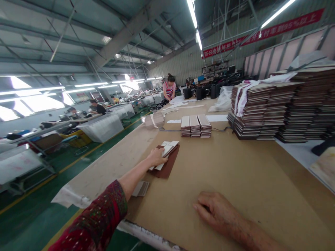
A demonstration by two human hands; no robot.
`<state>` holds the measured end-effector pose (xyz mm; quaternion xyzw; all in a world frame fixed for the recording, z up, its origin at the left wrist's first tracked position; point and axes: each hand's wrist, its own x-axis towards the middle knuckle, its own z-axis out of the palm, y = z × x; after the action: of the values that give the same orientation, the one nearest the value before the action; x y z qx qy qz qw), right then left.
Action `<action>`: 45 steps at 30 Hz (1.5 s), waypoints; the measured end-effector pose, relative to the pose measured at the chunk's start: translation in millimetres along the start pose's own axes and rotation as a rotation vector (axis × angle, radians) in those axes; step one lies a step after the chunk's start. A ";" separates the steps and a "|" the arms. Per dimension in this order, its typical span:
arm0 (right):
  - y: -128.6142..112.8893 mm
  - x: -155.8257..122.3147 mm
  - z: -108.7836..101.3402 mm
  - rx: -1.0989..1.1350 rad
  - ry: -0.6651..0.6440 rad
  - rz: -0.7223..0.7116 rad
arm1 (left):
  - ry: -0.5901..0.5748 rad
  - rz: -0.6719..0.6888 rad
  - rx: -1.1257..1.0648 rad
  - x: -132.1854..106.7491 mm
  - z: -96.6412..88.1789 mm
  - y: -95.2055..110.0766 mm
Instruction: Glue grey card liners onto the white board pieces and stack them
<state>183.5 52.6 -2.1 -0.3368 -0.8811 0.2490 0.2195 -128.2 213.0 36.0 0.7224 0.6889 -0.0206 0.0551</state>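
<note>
My left hand (157,157) reaches forward over the table, its fingers closed around a few white panels (170,147). Beneath them lies a flat brown sheet (169,167). My right hand (213,209) rests on the bare table surface, fingers curled in a loose fist with nothing visible in it. A small stack of greyish panels (140,188) sits by the table's left edge, partly hidden under my left forearm. Beyond my hands stand three neat piles of narrow panels (195,125), white on top with brown edges.
Tall stacks of brown and white panels (261,108) fill the right side, tied with a white strip (242,101). A strapped bundle (154,119) lies at the table's (235,164) left edge. Another person (169,88) works at the far end. A green floor aisle (89,160) runs left.
</note>
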 end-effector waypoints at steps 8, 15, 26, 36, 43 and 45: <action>-4.3 0.2 -3.3 0.000 0.005 0.018 | -0.022 -0.057 -0.008 3.1 -5.3 1.6; -2.5 1.3 -2.0 -0.012 0.000 0.029 | -0.017 -0.127 -0.001 5.1 3.8 17.0; -7.8 -1.0 -6.0 0.016 0.041 0.037 | 0.040 -0.046 -0.217 -7.2 -14.3 8.2; 10.7 2.6 -1.9 0.498 0.320 0.194 | 0.233 -0.088 -0.764 -31.3 -63.1 30.8; 27.1 11.5 -14.7 0.785 0.561 0.338 | 0.111 -0.011 -1.396 -75.9 -32.4 119.2; 29.7 11.1 -21.4 0.811 0.629 0.355 | 0.012 0.015 -1.529 -89.6 -10.9 147.0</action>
<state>202.2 85.9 -0.3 -0.4269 -0.5358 0.4895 0.5396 13.5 118.6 63.8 0.4879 0.5070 0.4663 0.5361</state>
